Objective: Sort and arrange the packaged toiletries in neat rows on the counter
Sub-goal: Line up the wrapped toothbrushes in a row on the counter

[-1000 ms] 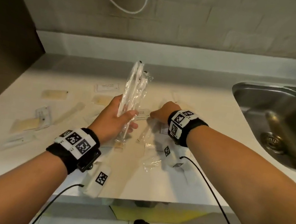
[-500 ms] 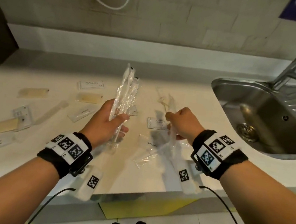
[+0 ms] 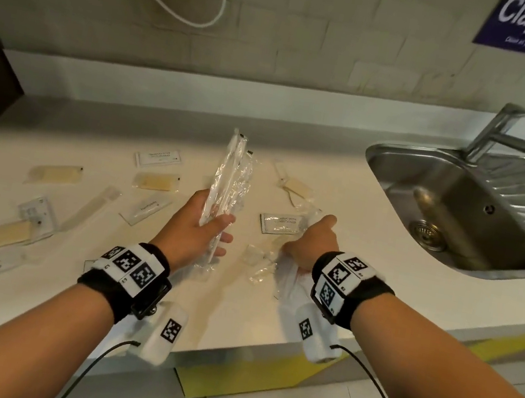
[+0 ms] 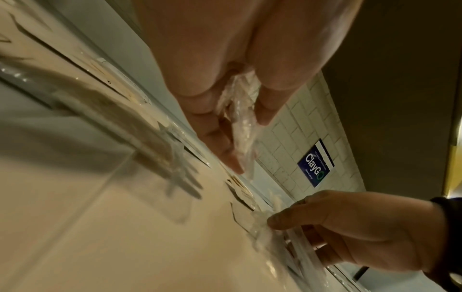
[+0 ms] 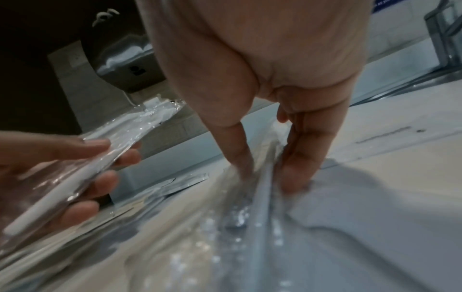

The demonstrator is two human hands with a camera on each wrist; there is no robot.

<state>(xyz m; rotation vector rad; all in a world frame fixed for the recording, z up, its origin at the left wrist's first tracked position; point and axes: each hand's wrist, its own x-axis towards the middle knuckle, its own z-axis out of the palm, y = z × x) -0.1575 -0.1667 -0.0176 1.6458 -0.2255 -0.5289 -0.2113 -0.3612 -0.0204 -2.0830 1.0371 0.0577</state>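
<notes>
My left hand [image 3: 220,230] grips a bundle of clear-wrapped toothbrushes [image 3: 228,179] and holds it upright above the white counter [image 3: 229,310]; the same bundle [image 5: 100,150] shows in the right wrist view. My right hand [image 3: 302,243] is down on the counter to the right. Its thumb [image 5: 237,154] and fingers [image 5: 300,158] pinch a long clear-wrapped packet [image 5: 265,197] lying there. Crumpled clear wrappers [image 3: 258,260] lie between the hands. A grey shampoo sachet [image 3: 281,224] lies just beyond the right hand.
Left of the hands lie a white sachet [image 3: 157,156], amber packets [image 3: 157,181] [image 3: 53,174], a toothpaste packet [image 3: 144,207] and several more packets. A steel sink [image 3: 384,156] with a faucet [image 3: 502,133] is on the right. The counter edge [image 3: 230,352] is near.
My right hand, which held a clear packet raised half a second ago, has come down onto the counter with it. The left hand still holds its bundle upright.
</notes>
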